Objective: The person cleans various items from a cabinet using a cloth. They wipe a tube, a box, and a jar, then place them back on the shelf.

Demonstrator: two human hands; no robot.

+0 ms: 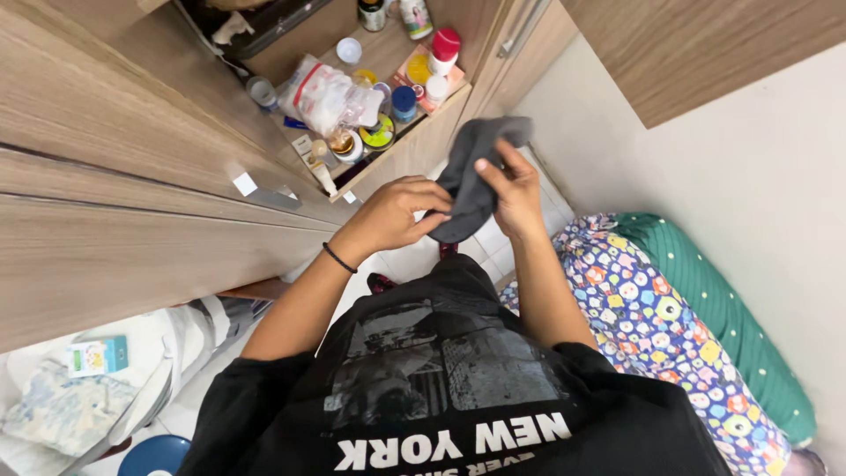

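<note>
- Left hand: fingers curled and pinching the lower edge of a dark grey cloth; a black band sits on its wrist.
- Right hand: fingers closed around the cloth's right side, thumb pressed on its front face.
- Dark grey cloth: held in the air between both sets of fingers, its upper end rising above the right fingers, its lower end hanging just under the left fingertips.
- Open wooden shelf: above and beyond the fingers, crowded with small containers.
- Clear plastic bag: on the shelf, up and left of the left fingers.
- White bottle with a red cap: on the shelf, well above the right fingers.
- Blue-lidded jar: on the shelf, just above the cloth's top left.
- Wooden cabinet fronts: left of the left fingers, with a metal handle.
- Patterned bedding: below and right of the right fingers, beside a green dotted cover.
- Small green and white box: far below left of the fingers.
</note>
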